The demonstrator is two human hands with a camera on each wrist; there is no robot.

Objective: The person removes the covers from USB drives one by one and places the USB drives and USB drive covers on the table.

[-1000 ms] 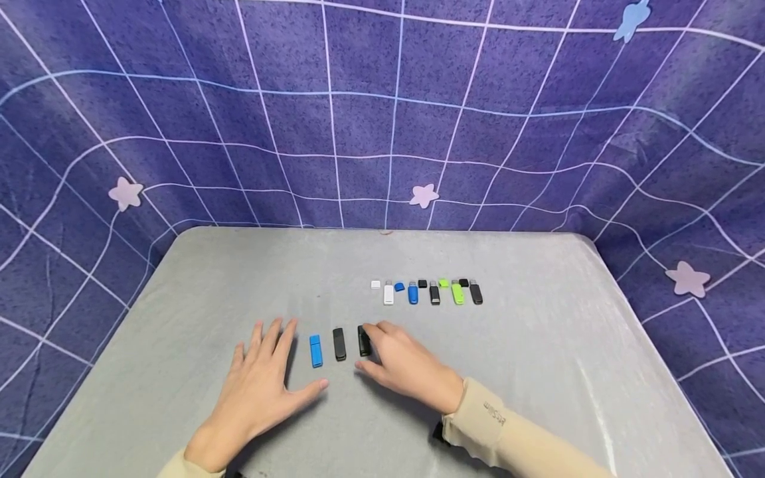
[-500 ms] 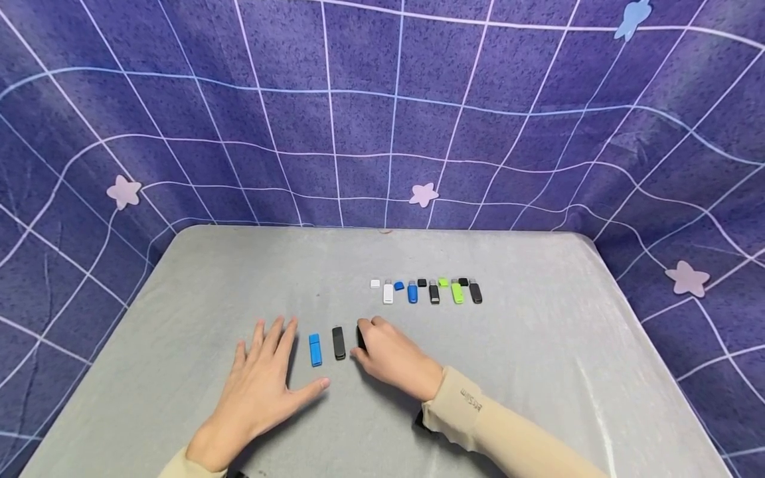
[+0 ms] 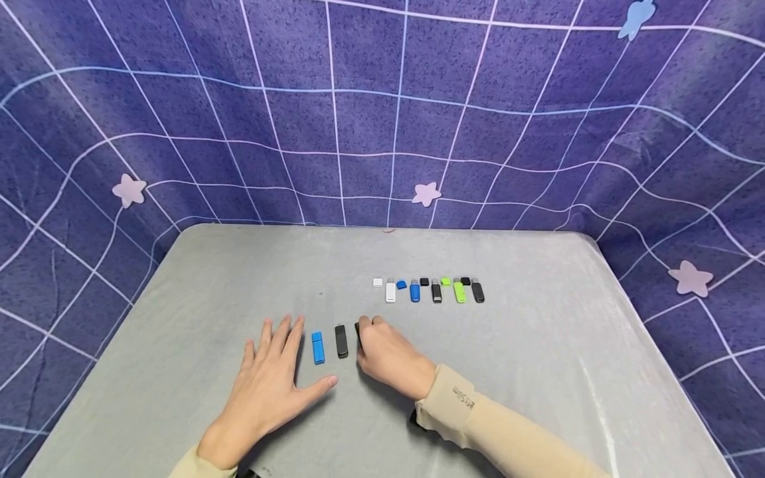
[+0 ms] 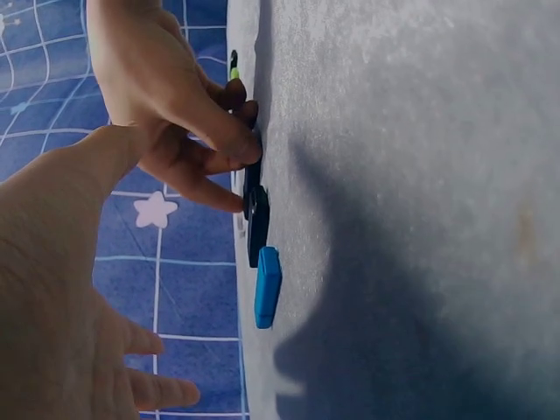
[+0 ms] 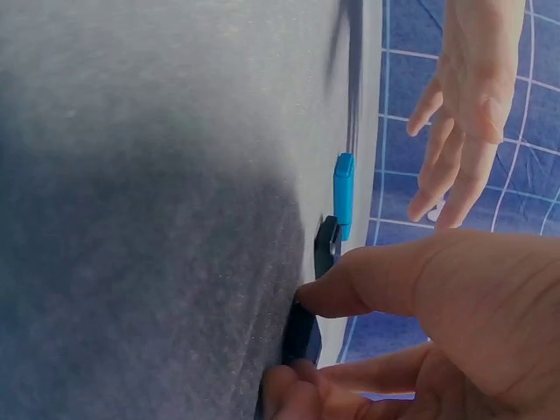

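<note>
The right hand (image 3: 388, 352) is pinching a black USB flash drive (image 5: 302, 334) low at the grey-covered counter (image 3: 239, 265), thumb on one side, fingers curling in on the other! From the head view that hand is hiding most of the drive, only a dark sliver showing past the knuckles, but the right wrist view is giving us the grip up close. Whether the drive is touching the cloth, we're not able to tell.

Over on the other side, the left hand (image 3: 269, 385) is spreading wide, fingers fanning out, thumb pointing across, and it's holding nothing. Between the two hands, a light blue USB flash drive (image 3: 318, 348) is lying nearest the left, and a dark grey USB flash drive (image 3: 341, 341) is lying beside it, nearer the right.

Farther back, five uncapped drives are forming a row: white (image 3: 390, 292), blue (image 3: 415, 292), black (image 3: 437, 293), green (image 3: 459, 292), then another dark one (image 3: 478, 292), metal plugs pointing away, each with a small cap sitting just off its upper left. Behind it all, a purple grid-patterned curtain (image 3: 358, 133) is hanging.
</note>
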